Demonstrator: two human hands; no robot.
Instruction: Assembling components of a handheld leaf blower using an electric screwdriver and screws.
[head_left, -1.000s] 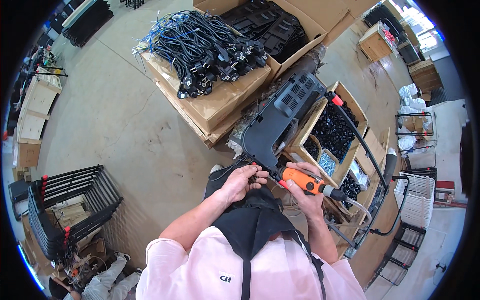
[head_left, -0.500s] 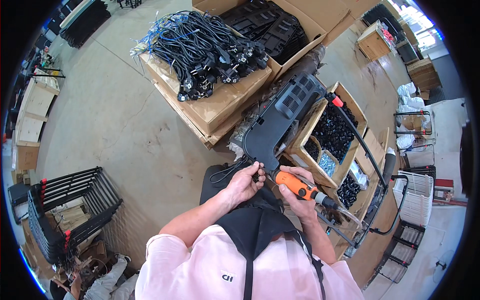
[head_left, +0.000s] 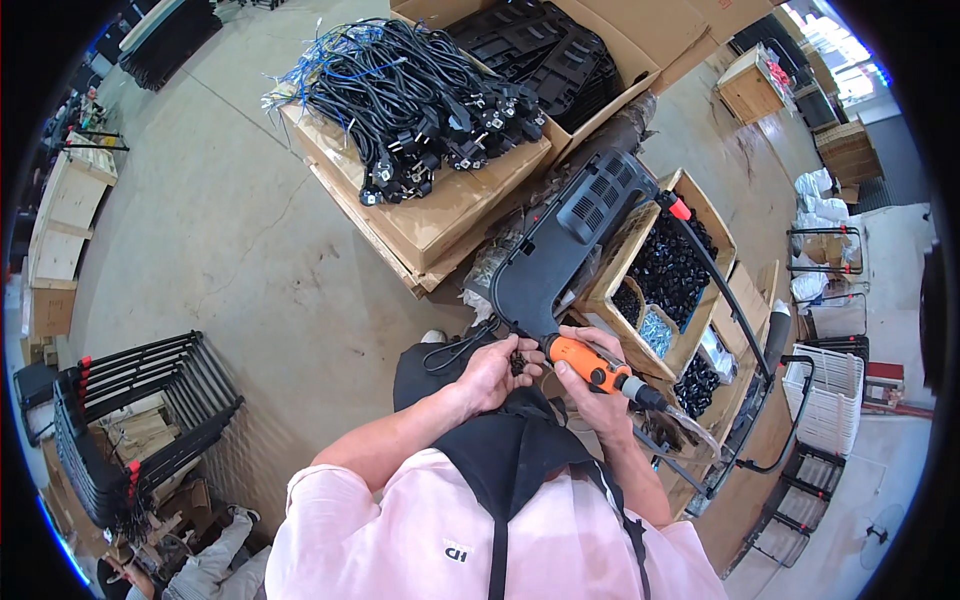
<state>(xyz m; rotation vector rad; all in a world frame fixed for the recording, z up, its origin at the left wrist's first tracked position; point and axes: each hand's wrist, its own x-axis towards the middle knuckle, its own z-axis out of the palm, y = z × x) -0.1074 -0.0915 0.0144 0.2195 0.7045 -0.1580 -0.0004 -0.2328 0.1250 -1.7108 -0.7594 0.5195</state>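
My left hand (head_left: 488, 376) is cupped with curled fingers around a small bunch of dark screws (head_left: 517, 362), close to the near end of a black plastic housing (head_left: 535, 285). My right hand (head_left: 603, 405) is wrapped round an orange power screwdriver (head_left: 582, 364), whose front end is near that same end of the housing. The exact contact of its tip is hidden. A hose runs off the tool's rear toward the lower right. The housing has a vented raised cover (head_left: 603, 190) at its far end and is joined to a black tubular frame (head_left: 722, 275) with a red piece.
To the right stands a wooden parts box (head_left: 640, 290) with black and silvery small parts. Ahead, black power cords (head_left: 420, 105) with plugs lie on a carton (head_left: 430, 225), beside an open carton of black plastic parts (head_left: 545, 55). Stacked black frames (head_left: 150, 400) stand left; another person sits lower left.
My left fingers have drawn back slightly from the housing edge, and the dark screws show more in the hand. The screwdriver has barely moved. The whole view has shifted a little.
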